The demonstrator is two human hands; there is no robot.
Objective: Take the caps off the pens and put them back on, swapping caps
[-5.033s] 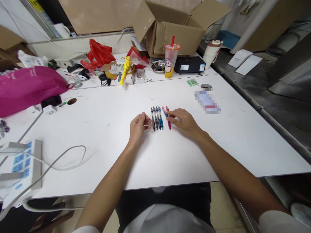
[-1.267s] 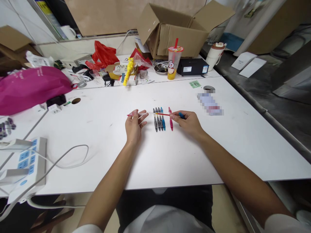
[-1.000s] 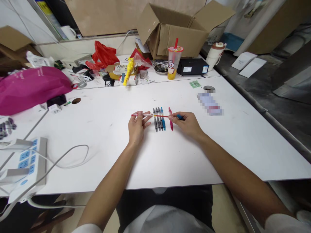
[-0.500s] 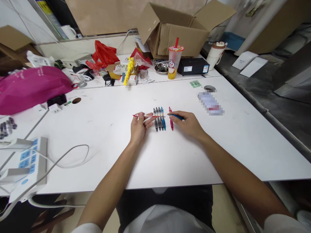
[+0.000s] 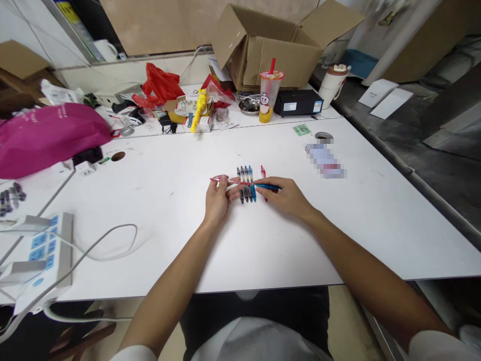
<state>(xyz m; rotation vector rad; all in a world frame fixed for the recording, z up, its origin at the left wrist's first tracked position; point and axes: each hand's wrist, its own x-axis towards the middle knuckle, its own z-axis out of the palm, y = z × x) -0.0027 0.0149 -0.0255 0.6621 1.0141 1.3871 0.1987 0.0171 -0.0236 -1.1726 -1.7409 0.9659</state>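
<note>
My left hand (image 5: 217,200) pinches a thin red pen part (image 5: 235,182) that lies level over its fingers. Between the fingers of my right hand (image 5: 287,197) is a blue pen barrel (image 5: 267,186), its left end meeting the tip of the red part. Below them several pens lie side by side on the white table (image 5: 161,210): black-and-grey ones (image 5: 246,194) and one light blue pen (image 5: 254,194). A pink pen (image 5: 263,171) lies just to their right, partly hidden by my right hand.
Behind are a plastic cup with a red straw (image 5: 269,95), a black box (image 5: 298,102) and an open carton (image 5: 278,55). A magenta bag (image 5: 52,135) and a power strip (image 5: 56,250) sit left, a blurred-out item (image 5: 325,160) right.
The blue barrel has moved left and now meets the red part's right end. My left hand has shifted slightly right. My right hand covers more of the pink pen.
</note>
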